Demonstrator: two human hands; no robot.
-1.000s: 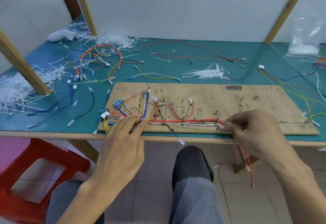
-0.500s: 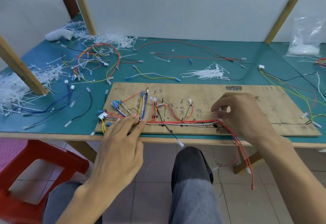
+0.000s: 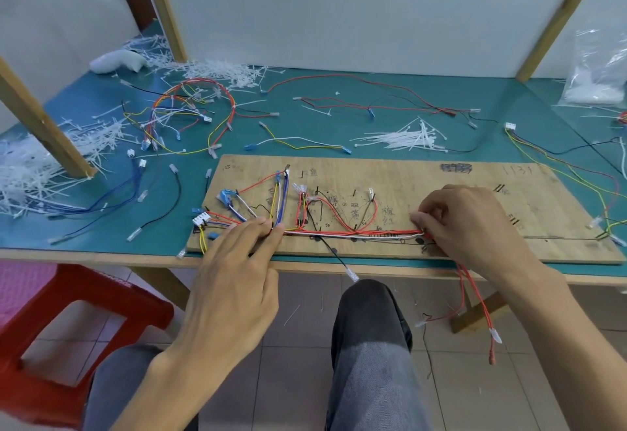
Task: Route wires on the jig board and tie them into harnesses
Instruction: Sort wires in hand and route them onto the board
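A wooden jig board (image 3: 424, 186) lies along the near edge of the green table. Red, white, blue and yellow wires run between its pegs, gathered into a red and white wire bundle (image 3: 353, 233) along its front. My left hand (image 3: 237, 274) presses straight fingers on the bundle's left part near the blue and yellow loops. My right hand (image 3: 471, 223) curls over the bundle's right end and pinches the red wires there. Loose red wire ends (image 3: 475, 301) hang from it below the table edge.
A finished harness coil (image 3: 190, 115) lies at the back left among heaps of cut tie ends (image 3: 40, 166). Fresh white cable ties (image 3: 410, 137) lie behind the board. Loose wires cross the table. A plastic bag (image 3: 597, 71) sits far right, a red stool (image 3: 68, 329) lower left.
My right hand went from the board's front edge up onto the board and now sits at the bundle's right end, still pinching red wires. My left hand stayed put.
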